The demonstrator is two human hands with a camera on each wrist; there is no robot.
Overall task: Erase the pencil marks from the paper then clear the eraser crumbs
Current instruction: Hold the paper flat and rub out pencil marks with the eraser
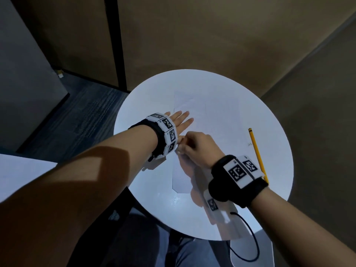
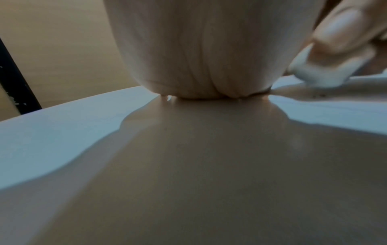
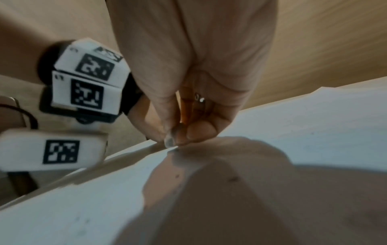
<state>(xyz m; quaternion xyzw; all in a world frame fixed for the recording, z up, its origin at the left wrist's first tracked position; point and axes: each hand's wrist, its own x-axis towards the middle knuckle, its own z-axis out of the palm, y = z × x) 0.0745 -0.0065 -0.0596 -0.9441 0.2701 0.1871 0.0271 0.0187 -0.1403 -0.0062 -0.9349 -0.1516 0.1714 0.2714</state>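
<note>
A white paper sheet (image 1: 212, 120) lies on the round white table (image 1: 269, 116). My left hand (image 1: 179, 122) lies flat on the sheet's left side with straight fingers; its palm (image 2: 199, 49) presses down. My right hand (image 1: 190, 145) is curled just beside the left wrist, at the sheet's left edge. It pinches a small white eraser (image 2: 326, 73) against the paper, and a fingertip (image 2: 339, 29) covers the eraser's top. In the right wrist view the pinched fingertips (image 3: 182, 137) hide the eraser. A few dark crumbs (image 2: 318, 95) lie beside it. Pencil marks are too faint to make out.
A yellow pencil (image 1: 257, 151) lies on the table's right side, pointing away from me. Marker bands (image 3: 87, 89) on the left wrist sit close to the right hand. A dark carpeted floor (image 1: 81, 116) and wood panels surround the table. My lap is below the near edge.
</note>
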